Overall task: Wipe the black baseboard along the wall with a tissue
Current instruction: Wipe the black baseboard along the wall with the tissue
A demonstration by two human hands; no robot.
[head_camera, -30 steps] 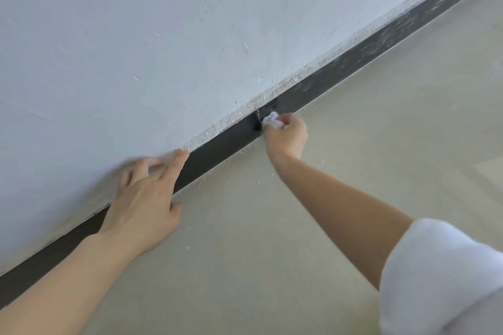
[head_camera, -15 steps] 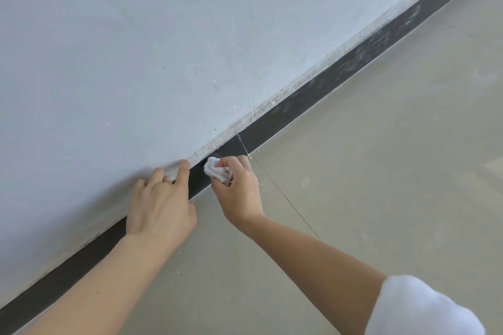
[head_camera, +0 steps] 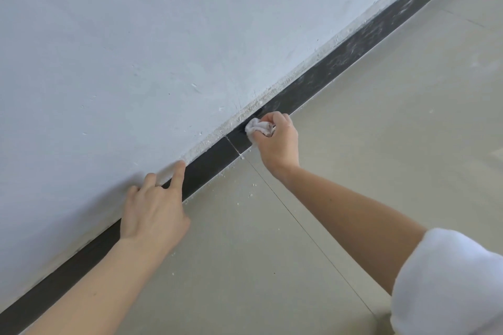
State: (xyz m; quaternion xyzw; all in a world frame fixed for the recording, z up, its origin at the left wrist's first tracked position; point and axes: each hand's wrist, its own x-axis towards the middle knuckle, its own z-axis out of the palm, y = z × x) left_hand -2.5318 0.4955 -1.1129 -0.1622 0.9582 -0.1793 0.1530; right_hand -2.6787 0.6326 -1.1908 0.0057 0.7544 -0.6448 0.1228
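The right hand (head_camera: pixel 275 141), fingers (head_camera: pixel 277 117) curled round the tissue (head_camera: pixel 257 128), had slid right along the black baseboard (head_camera: pixel 212 163) past its joint (head_camera: pixel 233 145); dusty length remained beyond; the left hand (head_camera: pixel 155 209) leaned straight-fingered on the wall (head_camera: pixel 136 62).

Thick white fleecy sleeve (head_camera: pixel 449 283) on right arm (head_camera: pixel 353 215); 2 bare forearms.

White crumbs (head_camera: pixel 251 195) dot the beige tiled floor (head_camera: pixel 381 171).
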